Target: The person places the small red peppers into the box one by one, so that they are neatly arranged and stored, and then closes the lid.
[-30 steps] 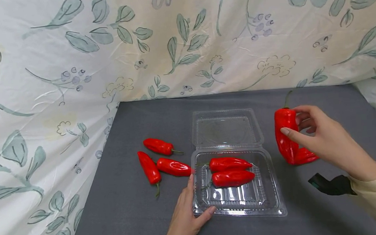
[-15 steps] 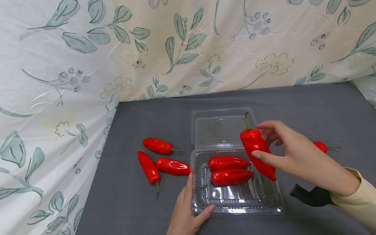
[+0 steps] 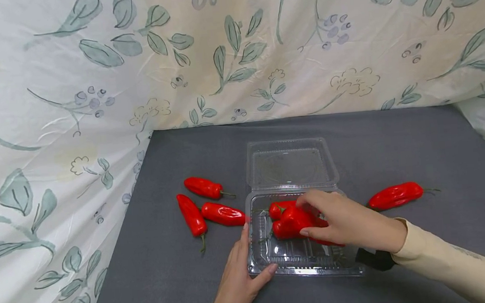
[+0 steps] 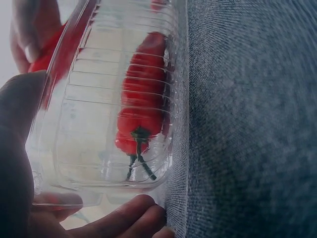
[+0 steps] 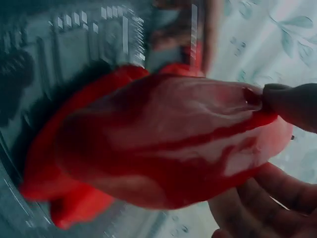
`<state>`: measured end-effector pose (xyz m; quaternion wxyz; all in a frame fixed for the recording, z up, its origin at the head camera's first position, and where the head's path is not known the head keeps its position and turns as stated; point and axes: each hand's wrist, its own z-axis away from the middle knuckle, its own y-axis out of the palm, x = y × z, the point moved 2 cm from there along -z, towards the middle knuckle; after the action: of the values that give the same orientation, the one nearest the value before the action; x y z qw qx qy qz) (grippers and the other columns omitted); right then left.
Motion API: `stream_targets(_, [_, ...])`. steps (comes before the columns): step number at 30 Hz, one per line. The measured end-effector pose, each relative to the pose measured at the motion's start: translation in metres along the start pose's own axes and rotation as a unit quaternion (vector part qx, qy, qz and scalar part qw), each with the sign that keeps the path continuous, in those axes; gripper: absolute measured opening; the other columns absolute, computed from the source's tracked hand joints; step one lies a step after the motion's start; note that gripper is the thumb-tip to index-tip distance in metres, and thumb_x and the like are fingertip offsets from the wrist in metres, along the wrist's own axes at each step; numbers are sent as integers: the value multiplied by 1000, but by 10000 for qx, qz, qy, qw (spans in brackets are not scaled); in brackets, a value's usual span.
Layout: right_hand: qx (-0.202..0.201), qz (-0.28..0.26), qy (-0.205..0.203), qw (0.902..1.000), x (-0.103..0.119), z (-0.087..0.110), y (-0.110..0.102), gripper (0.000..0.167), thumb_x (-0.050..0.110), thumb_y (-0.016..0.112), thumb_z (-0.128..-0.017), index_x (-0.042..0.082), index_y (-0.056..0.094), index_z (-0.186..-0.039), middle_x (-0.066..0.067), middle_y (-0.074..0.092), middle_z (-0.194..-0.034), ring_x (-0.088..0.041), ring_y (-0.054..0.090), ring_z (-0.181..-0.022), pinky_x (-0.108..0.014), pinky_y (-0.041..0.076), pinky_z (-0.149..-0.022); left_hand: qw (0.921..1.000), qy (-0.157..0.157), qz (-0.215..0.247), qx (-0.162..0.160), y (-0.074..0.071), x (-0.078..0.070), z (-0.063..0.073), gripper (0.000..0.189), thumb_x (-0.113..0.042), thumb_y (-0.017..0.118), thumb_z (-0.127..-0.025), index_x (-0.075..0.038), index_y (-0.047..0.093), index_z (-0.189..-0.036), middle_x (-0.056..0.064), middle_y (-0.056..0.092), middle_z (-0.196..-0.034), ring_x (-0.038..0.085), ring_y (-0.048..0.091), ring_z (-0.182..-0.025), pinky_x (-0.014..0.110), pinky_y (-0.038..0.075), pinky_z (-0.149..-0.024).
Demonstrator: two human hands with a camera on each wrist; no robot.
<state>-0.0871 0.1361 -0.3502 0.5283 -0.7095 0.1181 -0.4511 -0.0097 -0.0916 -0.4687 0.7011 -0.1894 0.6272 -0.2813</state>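
My right hand pinches a red pepper between thumb and fingers, over the clear plastic container. In the right wrist view this held pepper slants above two other red peppers lying in the container. Those two lie side by side, stems toward the left wall; the held one partly hides them in the head view. My left hand holds the container's near left corner, thumb over the front rim and fingers along the left side. Through the wall, the left wrist view shows a pepper and two green stems.
The container's hinged lid lies open behind it. Three red peppers lie on the grey cloth to the left, one touching or nearly touching the container. Another pepper lies to the right. Floral fabric hangs behind.
My right hand has carried a pepper leftward from the right side of the table and down over the container, tilting it. The pepper left behind there is now fully seen. My left hand stays put.
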Motion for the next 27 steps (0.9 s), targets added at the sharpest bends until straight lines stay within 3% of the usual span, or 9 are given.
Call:
stream_targets(5, [432,307,-313,9981,-2,0,19,42,30,80,-75,16,60,-110,10,63,-101,-5,56,-83,-28,49,-72,9999,107,28,-31,0,0,-1,101,-58,69,-79,-34,6,-154,3,47,-130,17,42,-112,45,42,-88])
stream_targets(11, [974,276,-369,9942,-4,0,36,43,33,82,-73,17,63,-109,12,63,-98,-3,53,-86,-33,50,-78,9999,125,61,-7,0,1,0,100,-57,68,-80,-34,6,-154,2,47,-130,16,42,-111,43,43,-87])
stream_targets(14, [1178,307,-448,9915,-4,-1,40,41,32,81,-73,19,64,-108,13,62,-96,-2,52,-85,-30,47,-75,9999,162,36,-31,0,1,0,99,-60,67,-80,-35,6,-154,0,47,-129,14,42,-110,41,43,-86])
stream_targets(20, [1417,492,-632,9867,-3,-3,47,38,31,80,-74,19,65,-106,12,63,-95,-2,52,-84,-27,45,-71,9997,205,-22,-87,-1,1,1,98,-67,61,-79,-34,7,-154,-2,47,-126,11,42,-108,37,44,-84])
stream_targets(27, [1616,745,-615,9821,0,-6,49,46,35,83,-71,16,66,-109,7,67,-97,-6,55,-85,-29,49,-73,9996,247,21,-134,-1,1,2,98,-61,65,-80,-34,8,-154,-2,48,-124,11,42,-106,35,43,-83])
